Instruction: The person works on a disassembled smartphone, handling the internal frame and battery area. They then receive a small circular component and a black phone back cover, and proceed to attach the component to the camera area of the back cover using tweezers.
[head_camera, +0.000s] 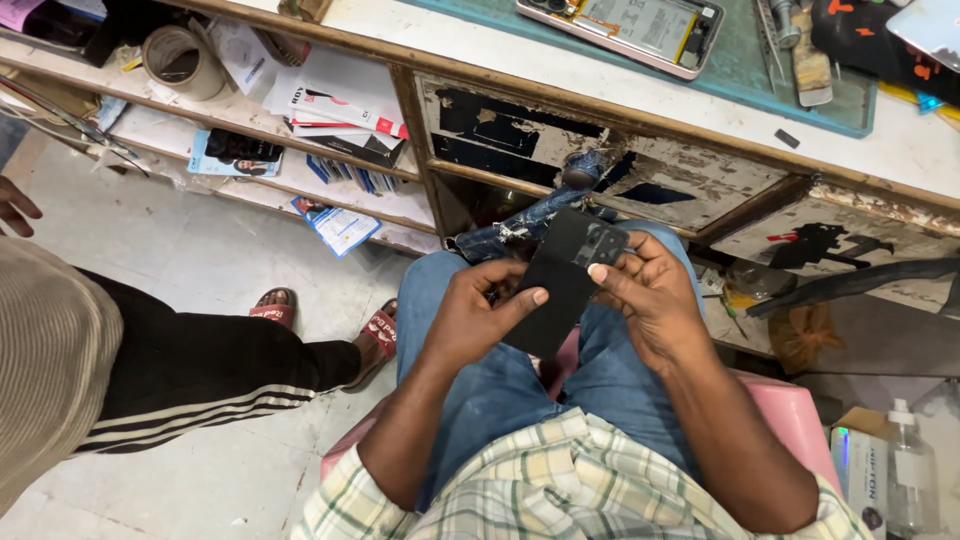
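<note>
Holding a black phone back cover (556, 290) over the lap, both hands on it at once. Left hand (478, 318) wrapped round the lower left edge, thumb laid flat across the dark face, fingers tucked underneath, so pinching the panel from both sides. Right hand (652, 296) cupping the upper right side, thumb tip pressed down just by the square camera bump (600, 244), the rest of the fingers curled behind; looks like a two-handed brace to keep a thin, bendy plate from flexing while the thumbs work on it. Long axis running diagonal: lower end pointing down towards the knees and body, camera end tilted up and away towards the bench. Dark outer face up, towards the head camera. Just under the grip, blue jeans (470, 380) and the pink stool (790, 410). Off past the left hand, another person's leg in black striped trousers (200, 370) and red sandals (380, 335) on the floor. Beyond the camera end, a worn wooden drawer front (600, 150) with peeling paint, and something wrapped in blue tape (520, 225) sticking out near it. Further up on the bench, an opened phone (625, 30) lying insides up on a green mat (740, 70). Far left of the grip, a roll of tape (180, 62) and loose leaflets on the shelves. Bottle (910, 470) down by the right elbow.
</note>
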